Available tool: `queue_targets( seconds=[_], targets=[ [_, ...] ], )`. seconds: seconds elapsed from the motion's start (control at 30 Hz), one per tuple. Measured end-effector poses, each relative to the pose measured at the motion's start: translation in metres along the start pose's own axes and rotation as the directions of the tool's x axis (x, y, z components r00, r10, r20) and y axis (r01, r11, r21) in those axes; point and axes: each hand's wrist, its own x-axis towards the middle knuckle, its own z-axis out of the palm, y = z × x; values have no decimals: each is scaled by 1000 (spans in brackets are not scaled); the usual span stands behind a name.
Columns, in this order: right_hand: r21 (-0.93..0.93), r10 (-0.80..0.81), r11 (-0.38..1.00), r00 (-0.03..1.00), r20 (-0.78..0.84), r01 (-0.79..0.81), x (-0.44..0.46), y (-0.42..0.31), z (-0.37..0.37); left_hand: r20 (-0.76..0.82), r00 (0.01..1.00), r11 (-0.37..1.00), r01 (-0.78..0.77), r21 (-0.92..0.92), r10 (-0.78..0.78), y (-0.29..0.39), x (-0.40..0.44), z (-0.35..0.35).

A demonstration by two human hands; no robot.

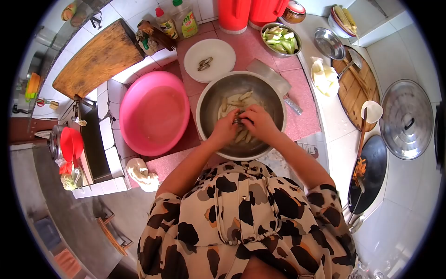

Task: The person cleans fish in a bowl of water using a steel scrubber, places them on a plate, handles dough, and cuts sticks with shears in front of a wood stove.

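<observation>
My left hand (225,129) and my right hand (260,123) meet over a large metal bowl (210,100). The fingers of both are closed round a small dark, greyish piece between them, which looks like a shrimp (238,119). Several pale, similar pieces (241,97) lie in the bottom of the bowl, some partly hidden by my hands. Just behind the bowl, a white plate (223,49) holds a few small dark pieces (205,63).
A pink basin (154,114) stands left of the bowl. Right of it lies a cleaver (269,76). Behind are a bowl of cut green vegetables (280,39) and red flasks (233,16). A wok (374,167) and a lid (408,120) are at the right.
</observation>
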Motion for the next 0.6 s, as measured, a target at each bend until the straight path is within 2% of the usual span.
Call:
queue_targets(
  seconds=[0.07,0.17,0.23,0.27,0.33,0.37,0.4,0.43,0.5,0.53,0.6],
  targets=[
    [-92,87,992,995,57,-81,-14,20,-9,48,996,996,67,57,-70,-4,-3,0],
    [-104,261,961,964,44,-256,-6,19,-25,119,970,973,197,123,-211,-7,4,-12],
    [-131,204,972,977,64,-195,-6,28,-11,208,938,953,242,181,-278,-10,12,-22],
    [-143,175,976,982,70,-163,-6,33,-1,194,941,958,253,136,-276,-11,14,-22],
    [-177,157,977,961,227,-118,-16,39,20,162,948,962,270,41,-273,-14,20,-22],
    [-191,151,977,940,307,-95,-22,42,27,197,918,927,365,-87,-343,-14,23,-22],
    [-178,147,979,944,295,-97,-23,39,26,240,882,866,455,-209,-405,-11,26,-21],
    [-105,231,971,950,210,-213,-23,37,24,290,841,780,536,-323,-458,-9,28,-20],
    [67,409,908,910,61,-413,-22,32,15,277,868,589,485,-646,-411,-14,29,-9],
    [98,392,916,920,2,-390,-22,28,10,264,881,457,436,-775,-393,-18,27,-5],
    [158,359,927,925,-121,-339,-19,19,-2,322,849,445,502,-742,-419,-16,24,-6]
  ],
)
